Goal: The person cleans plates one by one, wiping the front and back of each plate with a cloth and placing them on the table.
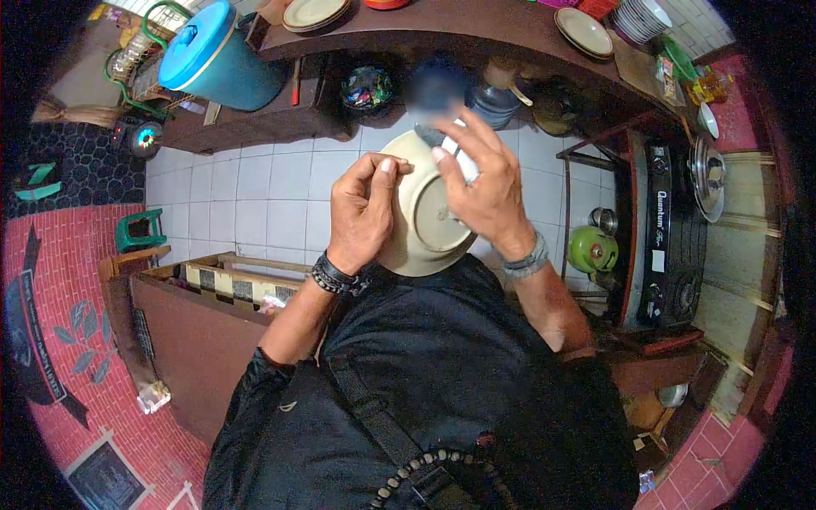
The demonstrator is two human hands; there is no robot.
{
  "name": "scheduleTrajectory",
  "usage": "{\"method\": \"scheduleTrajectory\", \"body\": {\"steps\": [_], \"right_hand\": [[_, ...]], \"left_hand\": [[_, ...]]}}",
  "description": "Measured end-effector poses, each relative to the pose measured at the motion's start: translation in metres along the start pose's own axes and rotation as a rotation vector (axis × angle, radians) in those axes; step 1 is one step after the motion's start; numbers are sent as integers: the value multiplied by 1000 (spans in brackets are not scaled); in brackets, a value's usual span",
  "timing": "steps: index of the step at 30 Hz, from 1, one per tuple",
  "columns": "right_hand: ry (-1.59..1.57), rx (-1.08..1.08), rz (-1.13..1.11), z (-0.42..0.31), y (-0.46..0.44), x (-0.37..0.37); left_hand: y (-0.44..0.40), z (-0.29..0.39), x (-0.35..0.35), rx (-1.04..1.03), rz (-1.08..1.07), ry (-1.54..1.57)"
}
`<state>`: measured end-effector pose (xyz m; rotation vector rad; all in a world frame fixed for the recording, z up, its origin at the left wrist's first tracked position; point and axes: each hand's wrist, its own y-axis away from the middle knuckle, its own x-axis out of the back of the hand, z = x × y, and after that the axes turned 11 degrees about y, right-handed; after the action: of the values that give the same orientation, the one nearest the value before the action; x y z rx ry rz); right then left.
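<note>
A cream plate (412,246) is held up in front of the dark-clothed torso, its underside with the round foot ring facing the camera. My left hand (364,204) grips the plate's left side, thumb and fingers pinched near its upper part. On the right, my right hand (489,187) is at the plate's upper right edge, with its thumb and fingers curled around something white (466,161) that is mostly hidden by the hand. Whether the white thing touches the plate cannot be made out.
A blue lidded bucket (225,72) stands at the upper left. Stacked plates (585,32) sit on the brown counter (476,27). At the right are a black gas stove (671,238) and a green gas cylinder (592,252). A green stool (140,229) is at the left.
</note>
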<state>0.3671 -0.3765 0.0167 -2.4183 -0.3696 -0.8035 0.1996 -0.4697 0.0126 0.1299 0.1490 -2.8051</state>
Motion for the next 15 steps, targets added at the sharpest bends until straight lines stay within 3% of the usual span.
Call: {"method": "scheduleTrajectory", "body": {"steps": [5, 7, 9, 12, 15], "right_hand": [[-6, 81, 29, -11, 7, -3], [-15, -127, -1, 12, 1, -9], [17, -189, -33, 10, -1, -10], [92, 61, 84, -31, 13, -6], [26, 77, 68, -18, 16, -5]], "left_hand": [[7, -2, -2, -7, 64, 84], [8, -4, -3, -5, 54, 88], [7, -4, -7, -42, 103, 74], [3, -1, -6, -88, 163, 61], [4, -1, 0, -82, 180, 73]]}}
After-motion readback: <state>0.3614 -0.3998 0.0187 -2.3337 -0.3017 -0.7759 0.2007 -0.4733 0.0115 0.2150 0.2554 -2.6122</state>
